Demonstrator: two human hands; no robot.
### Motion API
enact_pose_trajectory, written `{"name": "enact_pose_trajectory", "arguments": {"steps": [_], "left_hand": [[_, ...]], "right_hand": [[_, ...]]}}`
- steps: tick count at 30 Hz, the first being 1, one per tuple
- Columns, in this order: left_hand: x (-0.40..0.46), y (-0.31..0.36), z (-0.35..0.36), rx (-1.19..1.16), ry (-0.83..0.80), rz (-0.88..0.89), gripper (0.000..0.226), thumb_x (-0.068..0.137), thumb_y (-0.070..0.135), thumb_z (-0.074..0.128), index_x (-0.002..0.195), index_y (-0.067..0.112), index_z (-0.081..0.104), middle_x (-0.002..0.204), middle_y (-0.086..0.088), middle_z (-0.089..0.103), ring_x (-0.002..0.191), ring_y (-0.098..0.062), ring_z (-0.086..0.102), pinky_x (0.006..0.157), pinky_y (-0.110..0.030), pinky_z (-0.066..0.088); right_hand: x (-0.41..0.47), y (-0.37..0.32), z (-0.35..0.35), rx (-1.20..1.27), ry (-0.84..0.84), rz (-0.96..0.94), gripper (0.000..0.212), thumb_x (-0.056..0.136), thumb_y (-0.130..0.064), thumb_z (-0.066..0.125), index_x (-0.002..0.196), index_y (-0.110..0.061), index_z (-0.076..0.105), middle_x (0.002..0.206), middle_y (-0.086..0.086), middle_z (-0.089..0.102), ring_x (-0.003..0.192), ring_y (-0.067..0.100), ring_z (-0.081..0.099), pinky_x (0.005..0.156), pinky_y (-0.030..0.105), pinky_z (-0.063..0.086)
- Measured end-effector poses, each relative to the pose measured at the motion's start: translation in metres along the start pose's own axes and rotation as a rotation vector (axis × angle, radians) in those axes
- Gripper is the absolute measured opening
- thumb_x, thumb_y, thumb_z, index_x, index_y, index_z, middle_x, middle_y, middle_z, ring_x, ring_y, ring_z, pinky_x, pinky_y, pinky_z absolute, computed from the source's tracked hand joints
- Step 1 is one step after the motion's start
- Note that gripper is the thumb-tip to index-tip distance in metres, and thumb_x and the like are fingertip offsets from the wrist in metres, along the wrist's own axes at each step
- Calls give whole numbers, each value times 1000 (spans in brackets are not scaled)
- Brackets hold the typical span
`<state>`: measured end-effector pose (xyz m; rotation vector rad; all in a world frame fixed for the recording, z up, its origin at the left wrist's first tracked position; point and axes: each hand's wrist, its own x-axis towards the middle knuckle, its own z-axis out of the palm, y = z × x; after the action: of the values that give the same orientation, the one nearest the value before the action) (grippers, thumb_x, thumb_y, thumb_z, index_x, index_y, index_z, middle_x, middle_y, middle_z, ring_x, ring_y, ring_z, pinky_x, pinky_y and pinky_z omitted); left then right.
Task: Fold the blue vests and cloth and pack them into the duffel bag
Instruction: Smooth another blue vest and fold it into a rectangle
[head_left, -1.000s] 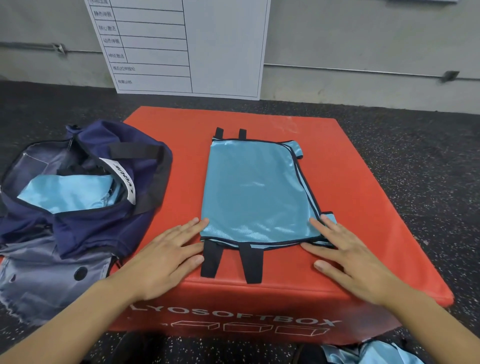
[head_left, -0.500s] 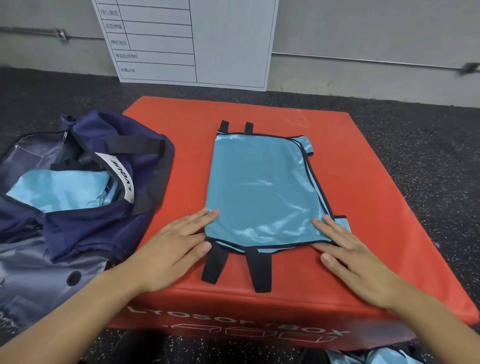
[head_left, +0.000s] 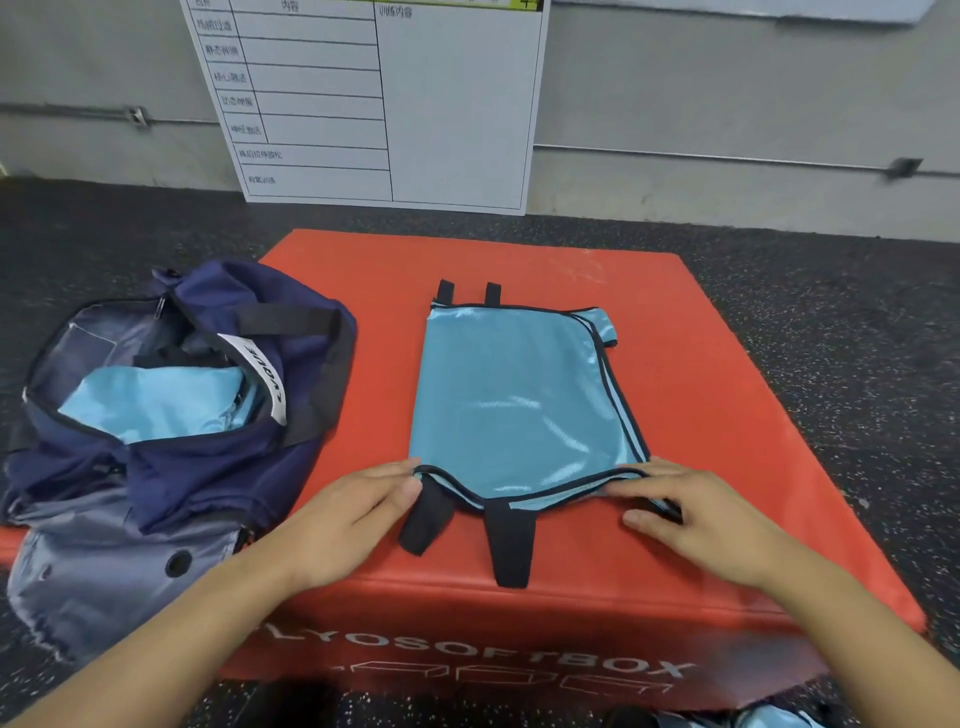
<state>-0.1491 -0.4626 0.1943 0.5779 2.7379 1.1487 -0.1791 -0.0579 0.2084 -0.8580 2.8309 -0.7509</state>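
Note:
A light-blue vest (head_left: 519, 395) with black trim lies folded flat in the middle of the red soft box (head_left: 727, 467); two black straps hang off its near edge. My left hand (head_left: 348, 519) pinches the vest's near-left corner between fingers and thumb. My right hand (head_left: 696, 514) pinches the near-right corner, and the near hem between the hands is slightly raised. The navy duffel bag (head_left: 171, 457) lies open on the left edge of the box, with a folded light-blue cloth (head_left: 156, 405) inside it.
A white chart board (head_left: 374, 104) leans on the grey wall behind the box. Dark speckled floor (head_left: 857, 338) surrounds the box. More light-blue fabric (head_left: 769, 719) lies on the floor at the bottom right edge of view.
Both hands lay flat beside the vest's near corners; now their fingers have closed on those corners and the near hem has lifted a little.

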Motion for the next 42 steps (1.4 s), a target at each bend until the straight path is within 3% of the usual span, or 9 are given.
{"name": "enact_pose_trajectory", "arguments": {"steps": [4, 8, 12, 16, 20, 27, 35, 38, 42], "left_hand": [[-12, 22, -13, -72, -8, -53, 48, 108, 46, 32, 101, 26, 75, 107, 13, 73, 106, -3, 65, 102, -35, 46], [-28, 26, -21, -100, 66, -128, 67, 98, 73, 32, 69, 26, 71, 62, 19, 55, 61, 3, 48, 72, -32, 48], [-39, 15, -29, -243, 166, -184, 68, 96, 71, 39, 90, 16, 80, 87, -5, 78, 82, -19, 71, 95, -39, 49], [-45, 16, -32, -391, 131, -202, 73, 88, 78, 42, 98, 18, 82, 89, -10, 77, 72, -14, 64, 87, -35, 47], [-35, 14, -29, -461, 177, -327, 47, 95, 60, 48, 97, 27, 82, 70, 8, 70, 65, -8, 53, 77, -24, 42], [-18, -3, -23, -531, 105, -416, 33, 93, 54, 57, 104, 33, 80, 90, -1, 74, 72, -17, 52, 82, -35, 51], [-14, 5, -29, -407, -71, -364, 31, 102, 39, 51, 104, 29, 81, 100, 13, 76, 84, -7, 64, 80, -24, 54], [-10, 10, -28, -318, -111, -337, 28, 102, 38, 54, 103, 30, 81, 92, 25, 74, 86, 4, 63, 77, -16, 50], [1, 8, -20, -307, -48, -329, 24, 99, 35, 59, 117, 30, 75, 120, 22, 69, 114, 13, 58, 107, -15, 40]], "right_hand": [[-9, -23, -13, 55, -79, 100, 39, 89, -29, 79, 121, -49, 70, 119, -35, 66, 115, -17, 56, 98, 10, 38], [-20, -42, -25, 86, -198, 122, 37, 89, -20, 78, 115, -45, 73, 117, -40, 64, 116, -18, 55, 101, 8, 35], [-27, -57, -30, 205, -232, 139, 36, 89, -10, 73, 112, -37, 76, 117, -27, 71, 116, -4, 63, 104, 21, 43], [-24, -52, -30, 380, -249, 186, 35, 87, -21, 72, 118, -37, 74, 113, 21, 70, 93, 17, 58, 80, 36, 41], [-9, -51, -30, 655, -103, 304, 36, 91, 1, 71, 119, -22, 76, 123, -10, 73, 120, 2, 62, 103, 18, 43], [7, -22, 6, 927, 45, 719, 35, 98, -8, 66, 130, -20, 67, 111, 6, 77, 109, 26, 72, 106, 48, 52], [-19, -44, -23, 1197, -106, 561, 39, 107, -36, 41, 142, -33, 58, 140, -2, 64, 131, 20, 60, 113, 49, 43], [-23, -38, -17, 983, -194, 560, 41, 100, -49, 53, 127, -26, 73, 139, -12, 63, 137, 6, 50, 122, 40, 30], [-14, -36, -6, 905, -143, 515, 71, 62, -73, 81, 119, -30, 77, 134, -14, 66, 131, -4, 52, 124, 33, 24]]}}
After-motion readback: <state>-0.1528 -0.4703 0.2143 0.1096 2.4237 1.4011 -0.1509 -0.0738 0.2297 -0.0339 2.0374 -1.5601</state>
